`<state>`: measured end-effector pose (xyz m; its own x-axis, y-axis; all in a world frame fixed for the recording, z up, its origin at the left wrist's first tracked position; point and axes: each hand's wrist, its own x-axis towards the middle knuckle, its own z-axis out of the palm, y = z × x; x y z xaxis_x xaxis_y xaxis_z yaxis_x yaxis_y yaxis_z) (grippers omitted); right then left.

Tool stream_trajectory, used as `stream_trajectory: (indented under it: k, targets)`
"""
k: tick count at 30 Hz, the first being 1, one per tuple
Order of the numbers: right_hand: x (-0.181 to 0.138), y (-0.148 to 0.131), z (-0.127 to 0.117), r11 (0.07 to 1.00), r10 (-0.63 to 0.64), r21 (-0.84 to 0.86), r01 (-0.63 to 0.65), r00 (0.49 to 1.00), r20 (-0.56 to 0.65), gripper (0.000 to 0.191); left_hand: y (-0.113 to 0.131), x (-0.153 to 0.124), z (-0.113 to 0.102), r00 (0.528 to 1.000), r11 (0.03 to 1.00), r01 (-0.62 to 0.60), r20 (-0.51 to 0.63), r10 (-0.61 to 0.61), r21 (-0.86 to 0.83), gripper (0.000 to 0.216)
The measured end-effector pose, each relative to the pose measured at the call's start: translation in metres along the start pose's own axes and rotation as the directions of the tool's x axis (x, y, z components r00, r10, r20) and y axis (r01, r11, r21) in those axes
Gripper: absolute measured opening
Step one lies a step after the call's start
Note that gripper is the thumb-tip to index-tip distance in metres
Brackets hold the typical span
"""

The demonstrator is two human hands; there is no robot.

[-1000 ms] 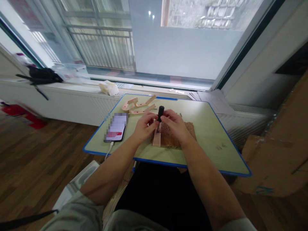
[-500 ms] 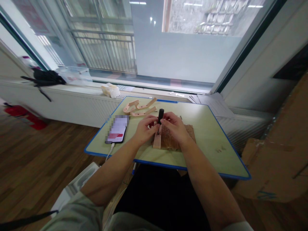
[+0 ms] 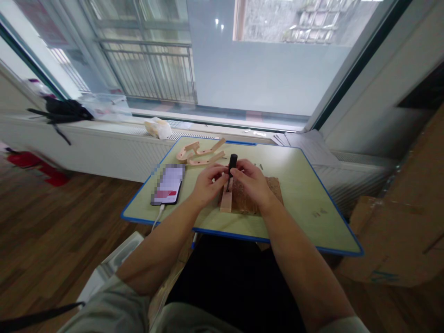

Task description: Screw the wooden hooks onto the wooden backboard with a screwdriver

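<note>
A screwdriver [image 3: 232, 163] with a black handle stands nearly upright, its dark shaft reaching down to a pale wooden strip [image 3: 226, 202]. My right hand [image 3: 251, 178] is closed, thumb and fingers pinching the lower part of the handle. From the other side my left hand [image 3: 210, 182] closes in, its fingertips bent together at the base of the handle and the shaft. The strip lies along the left edge of a rough brown board [image 3: 275, 190]. Whether a screw sits under the tip is too small to tell.
Curved wooden pieces [image 3: 199, 154] with holes lie at the table's back left. A phone [image 3: 169, 184] on a white cable [image 3: 158, 216] rests at the left. Small screws [image 3: 261, 167] lie behind the board. The table [image 3: 312, 185] has a blue rim; a cardboard box [image 3: 391, 240] stands at the right.
The view has shifted slightly. The screwdriver leans a little more to the right at its top, and more of its shaft shows. Both hands remain at the screwdriver.
</note>
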<state>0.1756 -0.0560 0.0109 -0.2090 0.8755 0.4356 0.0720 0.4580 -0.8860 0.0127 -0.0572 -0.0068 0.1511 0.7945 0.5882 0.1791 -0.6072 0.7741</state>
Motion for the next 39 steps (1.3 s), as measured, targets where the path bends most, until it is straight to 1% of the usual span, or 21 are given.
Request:
stream_trajectory:
  k: [3,5,7,9,13,16,18,20,24,26,28,30,34,37,39]
  targets:
    - [-0.001,0.002,0.0,0.999,0.05,-0.017,-0.05,0.999,-0.015,0.025,0.0,-0.001,0.002,0.999,0.999,0.028,-0.037,-0.026,0.046,0.019]
    - [-0.001,0.001,0.0,0.998,0.064,-0.017,-0.065,0.998,-0.024,0.026,0.002,0.0,0.003,0.999,0.996,0.022,-0.036,-0.019,0.087,0.015]
    - [-0.001,-0.002,0.0,0.999,0.045,0.001,-0.045,0.998,-0.033,0.025,0.003,0.0,0.002,1.0,0.996,0.001,-0.016,0.0,0.092,0.012]
    - [-0.001,-0.004,0.0,1.0,0.01,0.009,-0.01,0.999,-0.038,0.023,0.004,0.001,0.001,1.0,0.997,-0.013,0.004,0.013,0.071,0.013]
    - [0.0,-0.002,0.0,0.999,-0.03,-0.023,0.029,0.999,-0.03,0.021,0.003,0.0,-0.001,0.999,1.0,-0.004,0.04,0.004,0.011,0.017]
    - [0.0,0.003,0.0,1.0,-0.001,-0.019,0.001,1.0,-0.029,0.023,0.001,0.0,-0.001,1.0,1.0,0.023,0.003,-0.022,-0.007,0.023]
    - [-0.001,0.005,0.001,1.0,0.019,-0.011,-0.019,1.0,-0.024,0.024,0.0,0.0,0.0,0.998,0.999,0.05,-0.039,-0.049,0.022,0.021]
    - [-0.001,0.006,0.002,1.0,0.024,0.003,-0.024,0.999,-0.032,0.024,-0.001,0.001,-0.001,0.997,0.998,0.056,-0.049,-0.054,0.037,0.019]
    - [0.0,0.004,0.002,1.0,-0.003,0.021,0.003,0.999,-0.033,0.026,0.003,0.002,-0.003,1.0,1.0,0.022,0.015,-0.022,0.004,0.019]
    - [0.0,0.003,0.001,0.999,-0.03,-0.012,0.03,0.999,-0.025,0.024,0.006,0.002,-0.004,0.998,0.999,0.031,0.056,-0.031,-0.007,0.02]
    - [0.0,0.003,0.001,0.999,-0.033,-0.041,0.032,0.999,-0.029,0.022,0.006,0.001,-0.004,0.996,0.999,0.051,0.074,-0.05,-0.013,0.021]
    - [0.0,0.005,0.001,0.999,-0.016,-0.041,0.015,0.999,-0.038,0.022,0.004,0.0,-0.004,0.996,0.997,0.078,0.048,-0.077,-0.012,0.021]
    - [0.0,0.006,0.002,1.0,0.012,-0.015,-0.013,0.999,-0.05,0.022,-0.001,-0.001,-0.001,0.989,0.99,0.138,-0.049,-0.138,0.005,0.021]
    - [-0.001,0.003,0.002,1.0,0.026,0.008,-0.026,0.998,-0.049,0.024,-0.001,0.0,-0.001,0.994,0.995,0.098,-0.047,-0.098,-0.005,0.021]
    - [-0.001,-0.001,0.001,1.0,0.0,0.001,0.0,0.999,-0.036,0.024,0.001,0.0,-0.002,0.998,0.998,0.058,-0.017,-0.058,-0.008,0.019]
